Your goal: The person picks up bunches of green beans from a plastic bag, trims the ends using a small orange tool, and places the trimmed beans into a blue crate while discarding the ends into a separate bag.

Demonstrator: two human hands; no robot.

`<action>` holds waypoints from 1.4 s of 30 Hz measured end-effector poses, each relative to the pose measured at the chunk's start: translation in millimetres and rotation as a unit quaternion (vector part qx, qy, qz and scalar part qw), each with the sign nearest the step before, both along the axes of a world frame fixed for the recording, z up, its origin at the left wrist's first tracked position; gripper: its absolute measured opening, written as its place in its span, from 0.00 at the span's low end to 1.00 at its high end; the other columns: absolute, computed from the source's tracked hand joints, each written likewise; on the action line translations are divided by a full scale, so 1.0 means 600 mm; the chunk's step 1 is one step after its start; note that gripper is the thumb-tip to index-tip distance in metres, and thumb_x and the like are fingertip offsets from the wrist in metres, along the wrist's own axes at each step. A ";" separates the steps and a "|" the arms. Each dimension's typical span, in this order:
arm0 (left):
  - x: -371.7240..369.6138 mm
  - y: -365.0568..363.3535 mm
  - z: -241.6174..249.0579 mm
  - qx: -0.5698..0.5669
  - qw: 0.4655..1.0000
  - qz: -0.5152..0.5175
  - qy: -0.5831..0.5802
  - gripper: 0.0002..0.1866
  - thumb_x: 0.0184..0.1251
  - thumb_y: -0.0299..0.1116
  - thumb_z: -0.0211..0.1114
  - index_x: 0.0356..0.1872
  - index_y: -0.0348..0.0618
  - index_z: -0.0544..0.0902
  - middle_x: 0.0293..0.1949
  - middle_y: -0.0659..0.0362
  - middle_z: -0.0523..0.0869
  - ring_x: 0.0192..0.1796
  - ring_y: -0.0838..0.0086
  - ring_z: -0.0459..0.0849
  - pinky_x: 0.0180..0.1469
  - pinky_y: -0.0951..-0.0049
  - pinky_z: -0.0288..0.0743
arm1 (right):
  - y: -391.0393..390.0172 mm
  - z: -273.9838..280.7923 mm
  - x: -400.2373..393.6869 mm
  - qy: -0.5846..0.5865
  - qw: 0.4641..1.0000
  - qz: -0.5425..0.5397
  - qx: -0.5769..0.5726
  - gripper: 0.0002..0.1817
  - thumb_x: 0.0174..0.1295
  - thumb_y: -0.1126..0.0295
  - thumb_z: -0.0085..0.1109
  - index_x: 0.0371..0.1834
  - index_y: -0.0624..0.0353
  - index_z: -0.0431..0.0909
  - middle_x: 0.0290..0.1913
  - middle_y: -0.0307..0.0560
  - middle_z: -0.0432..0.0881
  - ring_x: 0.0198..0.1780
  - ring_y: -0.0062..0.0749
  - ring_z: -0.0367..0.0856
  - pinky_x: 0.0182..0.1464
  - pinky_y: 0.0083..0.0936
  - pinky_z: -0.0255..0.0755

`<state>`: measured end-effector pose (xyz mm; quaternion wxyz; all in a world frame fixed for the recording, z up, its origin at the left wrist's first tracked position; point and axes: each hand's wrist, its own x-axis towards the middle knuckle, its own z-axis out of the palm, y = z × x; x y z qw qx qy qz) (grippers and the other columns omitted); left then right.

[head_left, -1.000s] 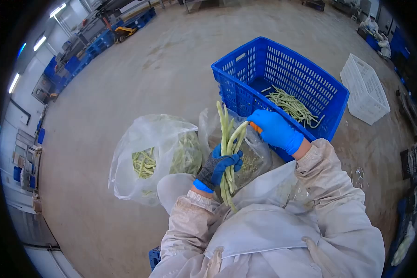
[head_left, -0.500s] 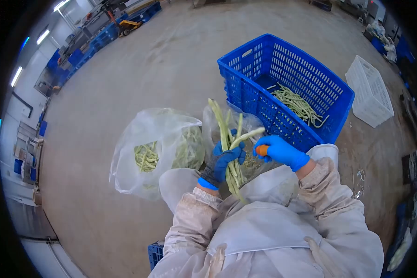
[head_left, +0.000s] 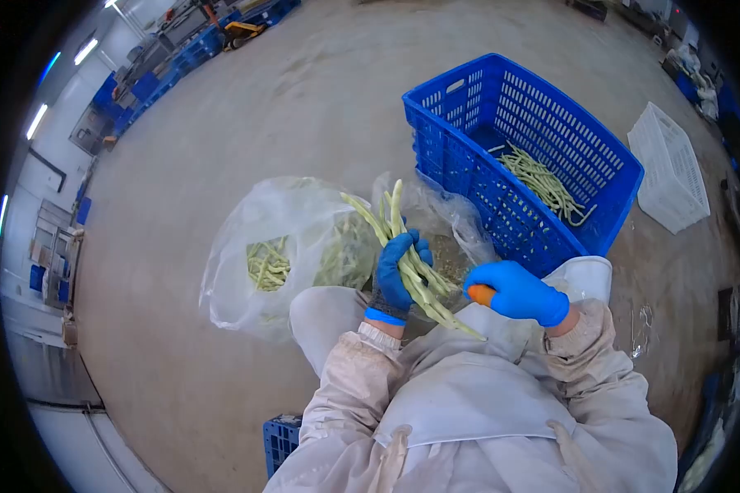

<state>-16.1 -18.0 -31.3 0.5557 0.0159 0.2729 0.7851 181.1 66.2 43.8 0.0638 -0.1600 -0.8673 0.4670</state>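
My left hand (head_left: 396,275), in a blue glove with a dark grey knit part, is closed round a bunch of long green beans (head_left: 423,283) over my lap. To its right, my gloved right hand (head_left: 514,293) grips an orange handle (head_left: 481,294); whatever is fixed to the handle cannot be made out. Behind my hands lies a clear plastic bag (head_left: 462,220) with small green bits in it. A larger translucent bag (head_left: 226,275) of beans stands on the floor to the left. More beans (head_left: 543,181) lie inside the blue crate (head_left: 575,107).
A white crate (head_left: 666,168) stands right of the blue one. Near my left side is the corner of another blue crate (head_left: 281,444). A yellow pallet truck (head_left: 242,31) stands far back left. People in white (head_left: 686,62) are at the far right.
The beans in my left hand have turned, their lower ends swinging right towards my right hand. My right hand has moved slightly right and down with the orange handle. The whole view has shifted a little.
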 end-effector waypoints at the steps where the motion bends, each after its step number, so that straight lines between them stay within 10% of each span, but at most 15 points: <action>1: -0.005 0.001 0.002 0.001 1.000 0.004 0.000 0.18 0.63 0.30 0.59 0.55 0.49 0.71 0.36 0.60 0.78 0.34 0.71 0.79 0.36 0.70 0.78 | 0.001 -0.002 0.008 0.005 1.000 0.017 -0.004 0.08 0.56 0.71 0.53 0.35 0.60 0.79 0.32 0.53 0.81 0.32 0.44 0.78 0.36 0.33 0.71; 9: -0.071 0.004 -0.009 0.084 0.985 0.138 -0.055 0.17 0.62 0.28 0.59 0.52 0.47 0.71 0.34 0.59 0.78 0.36 0.71 0.80 0.38 0.71 0.78 | 0.018 0.074 0.100 -0.010 0.967 0.017 -0.252 0.09 0.61 0.68 0.55 0.34 0.64 0.79 0.29 0.44 0.80 0.30 0.28 0.76 0.33 0.22 0.68; 15: -0.096 -0.001 -0.002 0.123 0.981 0.150 0.006 0.16 0.62 0.30 0.59 0.51 0.45 0.74 0.34 0.58 0.79 0.34 0.72 0.79 0.39 0.72 0.76 | 0.055 0.030 0.168 0.363 0.851 -0.048 -0.378 0.06 0.55 0.75 0.59 0.35 0.65 0.78 0.29 0.47 0.79 0.26 0.28 0.75 0.29 0.23 0.69; 17: -0.088 0.002 0.006 0.118 0.983 0.142 0.000 0.16 0.62 0.30 0.59 0.52 0.46 0.74 0.34 0.58 0.79 0.33 0.72 0.79 0.39 0.72 0.76 | 0.082 0.026 0.141 0.091 0.937 -0.223 -0.254 0.12 0.54 0.77 0.60 0.43 0.65 0.77 0.33 0.48 0.80 0.29 0.34 0.78 0.33 0.25 0.73; 19: -0.074 0.010 0.019 0.120 0.983 0.136 -0.005 0.16 0.62 0.30 0.59 0.52 0.46 0.74 0.34 0.58 0.79 0.33 0.72 0.79 0.38 0.72 0.76 | 0.106 -0.055 0.105 0.029 0.981 -0.122 0.150 0.15 0.57 0.70 0.59 0.46 0.64 0.77 0.32 0.52 0.81 0.35 0.41 0.80 0.39 0.30 0.73; 23: -0.050 0.017 0.038 0.103 0.988 0.109 -0.034 0.15 0.63 0.29 0.58 0.51 0.46 0.73 0.33 0.58 0.78 0.33 0.70 0.79 0.37 0.72 0.76 | 0.028 -0.029 -0.012 0.080 0.980 -0.158 -0.094 0.15 0.55 0.71 0.58 0.46 0.62 0.79 0.37 0.56 0.82 0.39 0.47 0.81 0.42 0.32 0.73; 33: -0.044 0.019 0.031 0.093 0.989 0.107 0.050 0.11 0.65 0.32 0.56 0.46 0.43 0.72 0.31 0.56 0.77 0.35 0.72 0.79 0.38 0.73 0.76 | -0.021 -0.087 -0.095 0.124 0.982 -0.138 -0.034 0.11 0.58 0.70 0.55 0.43 0.59 0.80 0.37 0.57 0.82 0.36 0.48 0.82 0.39 0.33 0.74; 36: -0.040 0.023 0.028 0.052 0.992 0.114 0.022 0.12 0.63 0.31 0.59 0.46 0.43 0.72 0.31 0.57 0.77 0.35 0.71 0.80 0.38 0.72 0.78 | -0.026 -0.083 -0.099 0.154 0.961 -0.177 0.145 0.07 0.55 0.71 0.55 0.35 0.58 0.79 0.31 0.54 0.82 0.34 0.48 0.81 0.36 0.36 0.74; 42: -0.040 0.016 0.030 -0.080 0.971 0.051 0.218 0.14 0.58 0.28 0.64 0.44 0.40 0.72 0.33 0.56 0.79 0.32 0.69 0.82 0.32 0.70 0.79 | 0.017 -0.043 -0.076 0.032 0.893 0.112 0.434 0.01 0.51 0.72 0.54 0.25 0.55 0.73 0.23 0.48 0.75 0.28 0.44 0.79 0.29 0.39 0.72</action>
